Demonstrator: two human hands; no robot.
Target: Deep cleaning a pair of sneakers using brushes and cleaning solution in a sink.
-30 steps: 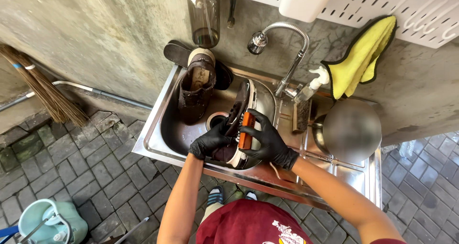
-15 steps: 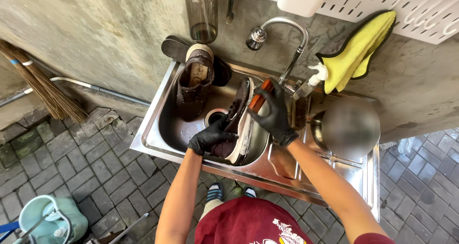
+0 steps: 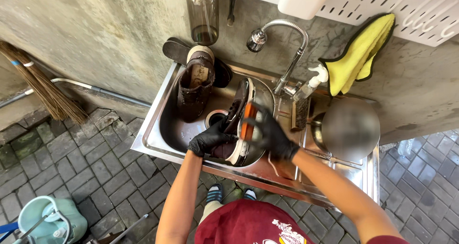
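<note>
Shoe [image 3: 237, 122] in sink [image 3: 158, 129], boot [image 3: 193, 88] at its left, bowl [image 3: 351, 129] at right.

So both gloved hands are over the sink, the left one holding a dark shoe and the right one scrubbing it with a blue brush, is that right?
Nearly. The head view shows the brush in the right hand is orange, not blue. The rest stands: both gloved hands are over the sink, and the left hand holds the dark shoe.

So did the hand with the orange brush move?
Yes. The right hand with the orange brush came back down the shoe's sole, away from the tap and toward the sink's front rim.
</note>
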